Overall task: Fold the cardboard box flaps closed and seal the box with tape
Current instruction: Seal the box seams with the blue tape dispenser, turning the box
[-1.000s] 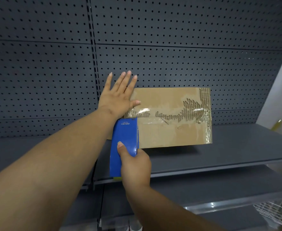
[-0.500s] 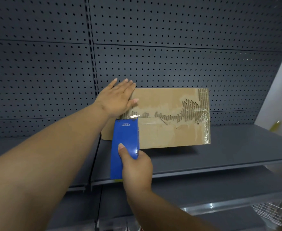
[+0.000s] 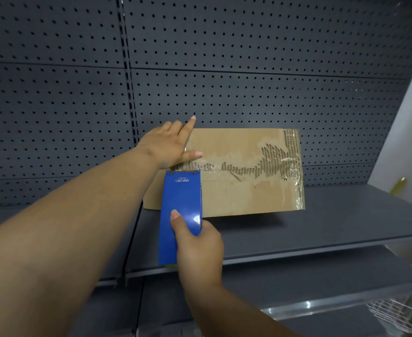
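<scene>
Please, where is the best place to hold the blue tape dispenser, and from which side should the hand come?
Probably its lower half, from below and the right, as the right hand grips the blue tape dispenser now: the body is long and flat, and its top end must stay free against the cardboard box.

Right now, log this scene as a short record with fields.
place: dark shelf with pegboard back
box: cardboard box on the shelf, flaps closed, top paper torn along the seam
left hand: left hand pressing the box's left end, fingers spread
right hand: right hand gripping the blue tape dispenser
dispenser: front edge at the seam's left end
old tape: clear tape crinkled at the right end
</scene>
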`<state>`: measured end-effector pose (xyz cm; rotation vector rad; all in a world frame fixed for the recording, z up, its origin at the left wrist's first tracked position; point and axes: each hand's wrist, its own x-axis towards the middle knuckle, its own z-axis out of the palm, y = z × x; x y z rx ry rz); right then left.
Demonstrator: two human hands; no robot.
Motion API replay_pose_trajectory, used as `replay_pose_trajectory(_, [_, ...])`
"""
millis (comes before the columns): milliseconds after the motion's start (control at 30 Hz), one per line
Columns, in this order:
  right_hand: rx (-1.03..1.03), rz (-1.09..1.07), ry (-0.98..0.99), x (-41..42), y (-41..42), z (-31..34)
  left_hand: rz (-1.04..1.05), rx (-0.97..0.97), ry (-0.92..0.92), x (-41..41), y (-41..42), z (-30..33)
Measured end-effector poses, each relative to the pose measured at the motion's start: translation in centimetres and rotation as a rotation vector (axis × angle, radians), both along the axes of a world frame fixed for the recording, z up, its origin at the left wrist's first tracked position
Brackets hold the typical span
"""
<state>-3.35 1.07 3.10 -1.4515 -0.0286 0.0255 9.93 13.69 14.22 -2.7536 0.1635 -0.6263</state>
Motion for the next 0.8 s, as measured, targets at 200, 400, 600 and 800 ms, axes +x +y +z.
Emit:
replay_pose_trajectory(200, [-0.027, -0.006, -0.018, -0.3, -0.7, -0.2, 0.028, 0.035, 0.000, 0.6, -0.1, 0.1])
replay_pose_trajectory(400, [-0.081, -0.007, 0.049, -1.9, -0.7, -2.7, 0.062, 0.028, 0.011, 0.6, -0.4, 0.0])
replay_pose_trajectory(600, [-0.092, -0.018, 0.050, -2.4, -1.1, -2.2, 0.058, 0.006, 0.010, 0.2, -0.6, -0.1])
replay_pose_trajectory(800, [-0.071, -0.002, 0.002, -3.4, -2.0, -1.2, 0.069, -0.029, 0.001, -0.4, -1.6, 0.2])
